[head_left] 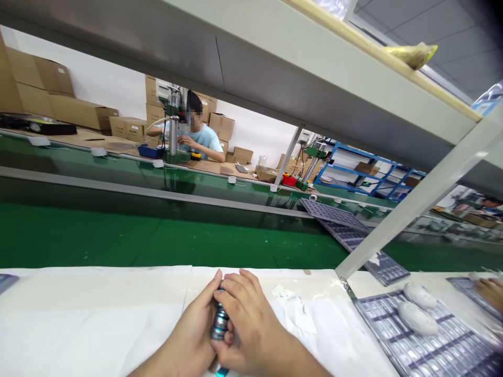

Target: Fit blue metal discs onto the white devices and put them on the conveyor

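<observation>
A stack of shiny metallic blue-and-silver rings [220, 322] is held between both hands above the white-covered table [78, 335]. My left hand [196, 327] cups the stack from the left, its thumb side pointing up. My right hand [251, 319] wraps over it from the right, fingers bent across its top and lower side. Another bright blue piece [222, 372] shows beneath the hands at the bottom edge. Just right of my hands, a crumpled white tissue [294, 311] lies on the table.
Divided plastic tray [432, 335] holds two white oval objects [418, 317] at the right. A slanted post [408, 209] and overhead shelf [275, 73] frame the view. Green conveyor [157, 235] runs behind, with more trays [353, 235]. A person [206, 139] sits beyond; another person's hand [489, 293] is far right.
</observation>
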Motion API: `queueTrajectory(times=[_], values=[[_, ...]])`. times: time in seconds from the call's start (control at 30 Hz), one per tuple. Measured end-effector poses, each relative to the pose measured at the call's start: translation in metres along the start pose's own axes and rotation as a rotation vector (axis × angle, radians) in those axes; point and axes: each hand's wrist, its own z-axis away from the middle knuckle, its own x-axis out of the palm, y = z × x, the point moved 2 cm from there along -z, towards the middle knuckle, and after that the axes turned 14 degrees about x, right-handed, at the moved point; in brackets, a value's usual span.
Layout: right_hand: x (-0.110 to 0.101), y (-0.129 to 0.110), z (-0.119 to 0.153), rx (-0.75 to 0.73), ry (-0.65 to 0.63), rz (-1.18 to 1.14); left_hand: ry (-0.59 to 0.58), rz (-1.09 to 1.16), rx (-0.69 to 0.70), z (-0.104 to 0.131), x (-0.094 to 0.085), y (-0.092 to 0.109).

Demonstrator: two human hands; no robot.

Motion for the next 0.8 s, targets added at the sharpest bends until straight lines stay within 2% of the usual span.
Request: queueTrajectory(times=[0.1,0.2,0.37,0.5,0.57,0.67,0.8], values=[[-0.002,0.001,-0.001,-0.023,-0.006,-0.046,0.069,-0.076,-0.039,0.001,-0.001,-0.002],[-0.002,0.001,-0.001,-0.02,-0.012,-0.068,0.035,-0.117,-0.041,0.002,0.001,-0.003],[-0.003,0.002,0.0,-0.01,-0.067,-0.017,-0.019,-0.044,-0.036,0.0,0.001,-0.002],[0.001,-0.007,0.004,0.081,-0.162,0.129,0.086,-0.032,0.046,-0.004,-0.004,0.0],[0.003,-0.013,0.006,0.103,-0.11,0.167,0.112,-0.061,0.057,-0.004,-0.005,-0.002],[0.008,-0.019,0.009,0.126,0.004,0.193,0.081,-0.023,0.037,0.0,-0.004,-0.005],[0.011,-0.017,0.01,0.196,0.023,0.243,0.028,0.101,0.013,0.007,0.002,-0.008]])
